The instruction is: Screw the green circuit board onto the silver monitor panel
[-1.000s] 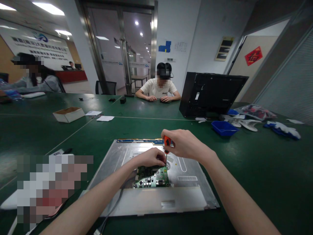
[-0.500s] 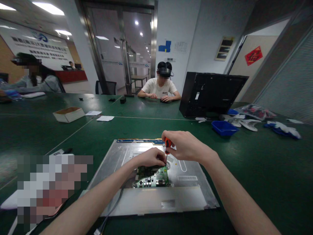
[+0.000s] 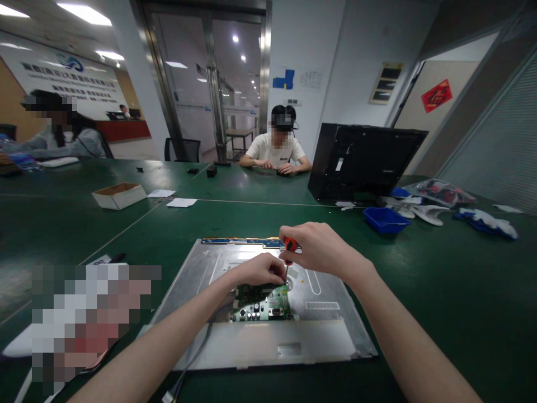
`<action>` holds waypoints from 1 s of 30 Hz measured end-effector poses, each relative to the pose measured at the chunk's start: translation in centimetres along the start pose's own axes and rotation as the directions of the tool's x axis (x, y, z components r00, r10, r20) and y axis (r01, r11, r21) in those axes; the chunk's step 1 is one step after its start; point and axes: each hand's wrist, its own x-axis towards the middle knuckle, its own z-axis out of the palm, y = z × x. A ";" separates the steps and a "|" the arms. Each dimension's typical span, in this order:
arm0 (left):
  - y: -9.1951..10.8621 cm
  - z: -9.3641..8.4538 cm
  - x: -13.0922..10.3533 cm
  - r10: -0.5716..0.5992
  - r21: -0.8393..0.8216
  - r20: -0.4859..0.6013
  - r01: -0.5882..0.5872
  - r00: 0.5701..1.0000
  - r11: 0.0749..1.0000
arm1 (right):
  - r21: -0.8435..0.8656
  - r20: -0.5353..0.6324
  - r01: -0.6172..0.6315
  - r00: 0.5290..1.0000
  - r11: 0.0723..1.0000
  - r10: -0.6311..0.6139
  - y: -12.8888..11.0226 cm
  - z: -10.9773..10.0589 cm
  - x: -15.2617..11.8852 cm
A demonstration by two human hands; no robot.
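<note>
My right hand (image 3: 312,243) is closed round the red and black handle of a screwdriver (image 3: 290,244). The screwdriver stands nearly upright, its thin shaft pointing down to the upper right corner of a green circuit board (image 3: 262,308). Close to the tip, my left hand (image 3: 266,268) has its fingers pinched together low over the board; whatever they hold is hidden. The board lies on the silver metal back of a display panel (image 3: 327,336). A grey cable (image 3: 203,341) runs from under my left forearm over the panel's front edge.
A blue tray (image 3: 385,220), gloves (image 3: 486,223) and a black monitor (image 3: 364,162) are at the back right. A white box (image 3: 119,196) and papers (image 3: 181,202) lie at the left. Two people sit at the green table; a blurred-out patch covers something at the left front.
My right hand has turned slightly on the screwdriver handle, its fingers placed a little differently. The left hand keeps its place at the tip.
</note>
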 end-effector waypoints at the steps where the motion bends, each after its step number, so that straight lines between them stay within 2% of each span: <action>1: 0.1 0.0 0.0 0.005 0.002 0.001 -0.005 1.000 1.000 | 0.043 0.007 0.015 1.000 0.999 -0.015 0.0 -0.1 -0.1; 4: 0.2 -0.1 -0.1 0.014 0.003 -0.004 -0.014 1.000 1.000 | 0.141 0.014 0.038 0.999 0.989 -0.040 0.1 -0.3 -0.4; 6: 0.2 -0.2 -0.1 0.009 0.011 -0.008 -0.009 1.000 1.000 | 0.143 0.013 0.031 0.999 0.989 -0.034 0.1 -0.4 -0.4; 15: -0.3 0.0 0.0 0.000 0.008 -0.013 0.000 1.000 1.000 | -0.034 -0.001 -0.034 0.999 0.999 0.034 -0.1 0.0 0.0; 22: -0.2 0.0 0.0 0.016 0.028 -0.012 -0.016 1.000 0.999 | 0.098 0.022 0.006 1.000 0.995 -0.008 -0.1 -0.3 -0.5; 30: -0.1 0.0 0.0 0.017 0.082 -0.030 -0.015 0.999 0.997 | -0.106 0.009 -0.075 0.997 0.991 0.077 -0.4 -0.3 0.2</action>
